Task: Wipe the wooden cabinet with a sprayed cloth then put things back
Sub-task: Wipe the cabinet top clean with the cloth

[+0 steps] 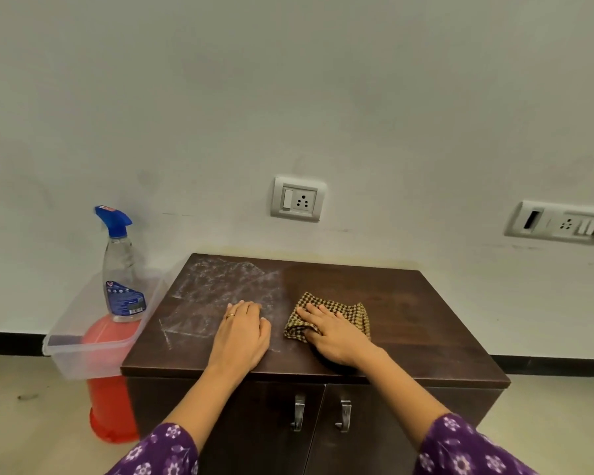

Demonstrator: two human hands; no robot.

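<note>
We press our right hand (336,334) flat on the crumpled brown-and-yellow checked cloth (330,315), its grip open over the fabric, on the dark wooden cabinet (408,320) top. Our left hand (242,332) lies palm down beside it, grip open and empty, on the dusty white-streaked left half. The clear spray bottle with blue trigger (120,269) stands in a clear plastic tub (83,351) at the cabinet's left.

A home room: plain wall (288,80) with sockets (298,199), wooden cabinet (374,293), tiled floor (21,416).
</note>
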